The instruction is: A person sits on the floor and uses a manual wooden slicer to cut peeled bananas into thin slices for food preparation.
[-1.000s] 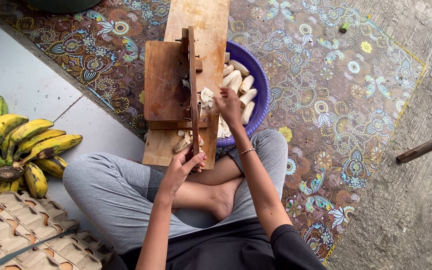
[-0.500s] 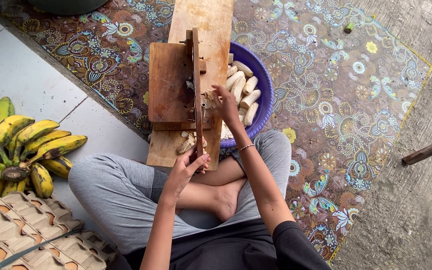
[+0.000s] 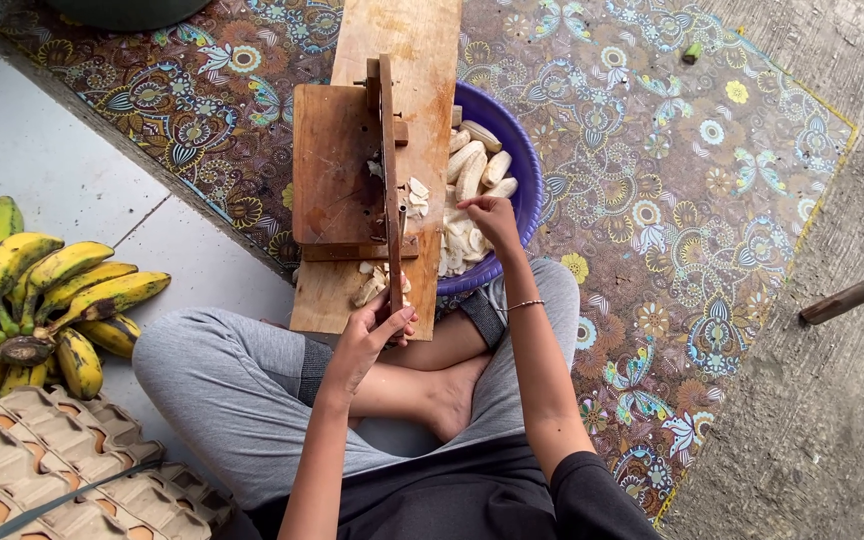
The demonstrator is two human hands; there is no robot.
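My left hand (image 3: pixel 370 335) rests at the near end of the wooden slicer board (image 3: pixel 377 180), fingers curled around the lower end of the upright blade bar (image 3: pixel 390 190) – grasping it, as far as I can see. My right hand (image 3: pixel 490 218) reaches into the purple basin (image 3: pixel 524 165) just beside the board, fingers bent down over the peeled bananas (image 3: pixel 477 170); whether it has actually closed on one I cannot tell, since the fingertips are hidden among the pieces.

I judge these peeled bananas soft and light, a bit slick on the bare flesh and easy to bruise or snap, so I would take one around its middle with a loose grip, not by the tapering tip. They lie piled in the far half of the basin, touching one another, directly under and just beyond my right hand. A few pale slices (image 3: pixel 372 285) lie on the board close to my left hand, beside the blade.

To my left, well apart on the tiled floor, sits a bunch of unpeeled yellow bananas (image 3: pixel 42 290) – firmer, heavier, best lifted by the stem.
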